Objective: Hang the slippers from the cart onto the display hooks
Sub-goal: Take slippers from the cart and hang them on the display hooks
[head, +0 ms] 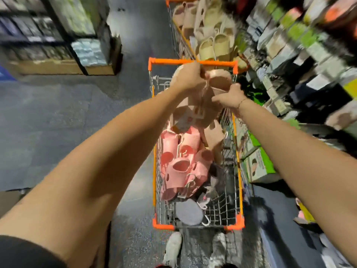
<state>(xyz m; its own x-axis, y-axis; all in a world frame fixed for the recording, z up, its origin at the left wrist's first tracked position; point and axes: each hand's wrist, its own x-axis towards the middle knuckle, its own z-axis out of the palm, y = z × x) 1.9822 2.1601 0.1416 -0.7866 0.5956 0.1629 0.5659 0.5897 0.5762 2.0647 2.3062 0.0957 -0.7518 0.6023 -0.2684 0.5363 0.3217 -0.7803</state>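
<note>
A pair of beige-pink slippers [201, 101] hangs in the air above the far end of the orange-framed wire cart [236, 163]. My left hand [188, 78] grips the pair at its top, where the hanger loop is. My right hand [229, 96] pinches the right slipper's edge. A paper tag [185, 120] dangles under the pair. Several brighter pink slippers [181, 165] lie piled in the cart, with a grey one [188, 212] near the front. The display hooks cannot be made out in the blurred shelving.
A second orange cart [173, 26] beyond holds several cream and beige slippers [212, 35]. Blurred shelves of boxed goods [301, 45] line the right side. Dark shelving [58, 35] stands at the far left across the aisle floor. My shoes [172, 250] stand behind the cart.
</note>
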